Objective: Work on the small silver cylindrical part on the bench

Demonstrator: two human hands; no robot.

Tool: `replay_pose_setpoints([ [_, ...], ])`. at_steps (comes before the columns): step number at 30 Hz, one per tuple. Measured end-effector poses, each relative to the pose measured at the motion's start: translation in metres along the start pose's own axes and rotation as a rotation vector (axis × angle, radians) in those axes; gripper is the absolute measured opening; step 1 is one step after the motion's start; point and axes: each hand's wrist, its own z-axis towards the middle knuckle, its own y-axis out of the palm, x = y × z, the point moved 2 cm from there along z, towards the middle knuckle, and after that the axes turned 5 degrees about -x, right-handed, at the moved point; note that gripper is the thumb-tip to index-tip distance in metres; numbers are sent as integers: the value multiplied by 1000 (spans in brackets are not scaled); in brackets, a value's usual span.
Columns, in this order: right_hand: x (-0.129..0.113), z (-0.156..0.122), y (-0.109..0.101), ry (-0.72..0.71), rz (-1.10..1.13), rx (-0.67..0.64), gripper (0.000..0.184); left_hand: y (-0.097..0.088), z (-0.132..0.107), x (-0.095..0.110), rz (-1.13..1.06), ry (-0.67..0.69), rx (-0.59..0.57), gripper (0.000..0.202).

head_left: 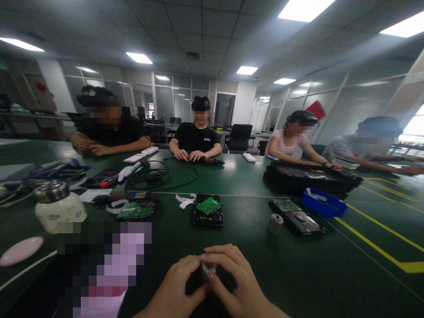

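Grasping, with left hand (177, 282) and right hand (236, 274), a small roundish grey metallic part (209, 267) at six o'clock, above the smooth green table (247, 247); presenting a round end toward the camera, long axis too hidden to tell. Facing, at twelve, a flat black hard drive (217, 218); at two, a cylindrical metal can (274, 225); at ten, a glossy cream jar (59, 208).

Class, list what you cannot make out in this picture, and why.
All in the head view:
Grey piece: full shape, mostly covered by the left hand and right hand.
Pink panel: content, mostly under mosaic; lower end, cut by the bottom edge.
Cylinder: any print, too small and blurred.
Far-right person: fine detail, blurred.
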Motion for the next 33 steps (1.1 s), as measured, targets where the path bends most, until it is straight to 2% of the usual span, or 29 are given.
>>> replay_pose_setpoints([
  [8,-1,-1,1,55,27,9,22,-4,-1,11,-14,5,-26,25],
  [12,3,-1,2,58,25,47,16,-5,-1,10,-3,-2,-32,31],
  [15,7,-1,2,-4,-5,67,26,-4,1,6,12,-5,-47,33],
  [18,9,1,2,-40,-28,34,35,-3,2,6,33,-7,-45,32],
  [22,10,3,2,66,96,65,17,-4,3,11,15,2,-44,32],
  [26,13,5,2,145,186,120,13,-5,2,13,-1,-13,-50,34],
  [30,28,-1,-6,260,27,295,17,-6,2,9,-1,-48,-70,43],
  [31,33,-3,-7,297,-49,295,15,-6,2,8,-2,-54,-73,44],
  [33,40,-6,-8,358,-176,214,12,-6,2,5,-8,-56,-69,44],
])
